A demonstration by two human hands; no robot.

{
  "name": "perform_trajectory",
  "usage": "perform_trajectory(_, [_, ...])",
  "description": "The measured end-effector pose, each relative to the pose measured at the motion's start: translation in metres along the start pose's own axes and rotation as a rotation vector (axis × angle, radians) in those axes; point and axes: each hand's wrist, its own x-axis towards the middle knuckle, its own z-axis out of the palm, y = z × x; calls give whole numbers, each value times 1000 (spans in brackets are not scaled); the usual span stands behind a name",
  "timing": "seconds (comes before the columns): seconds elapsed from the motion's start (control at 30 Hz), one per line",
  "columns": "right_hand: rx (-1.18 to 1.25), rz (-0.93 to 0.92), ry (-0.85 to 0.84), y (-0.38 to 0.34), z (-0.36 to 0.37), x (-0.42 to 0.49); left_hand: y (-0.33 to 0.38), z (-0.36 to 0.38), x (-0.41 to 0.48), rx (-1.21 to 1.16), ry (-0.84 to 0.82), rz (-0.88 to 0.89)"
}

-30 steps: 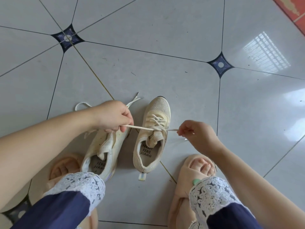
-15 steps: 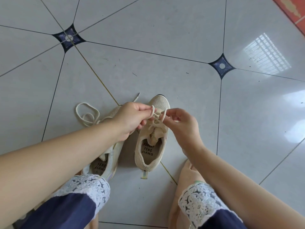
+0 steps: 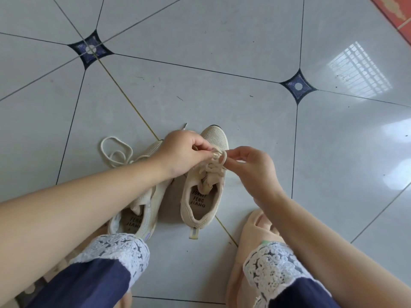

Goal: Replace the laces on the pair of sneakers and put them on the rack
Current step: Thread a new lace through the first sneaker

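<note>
Left hand: pinching lace loop. Right hand: pinching same lace, at 3 o'clock. Right sneaker: directly beneath, on tiled floor. Left sneaker: at 8 o'clock, loose lace trailing at 9 o'clock.

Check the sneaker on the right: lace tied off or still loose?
Not tied off. Both hands, left hand and right hand, pinch lace loops above the right sneaker, mid-bow. Whether the knot is cinched, cannot tell.
</note>
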Motion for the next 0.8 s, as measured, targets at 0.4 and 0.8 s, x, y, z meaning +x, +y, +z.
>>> perform_trajectory(0.4, [570,158,-150,24,-22,-4,-16,-30,-17,-694,-303,-389])
perform_trajectory(0.8, [-122,-9,31,29,-40,10,-23,-48,-8,-29,-357,-252])
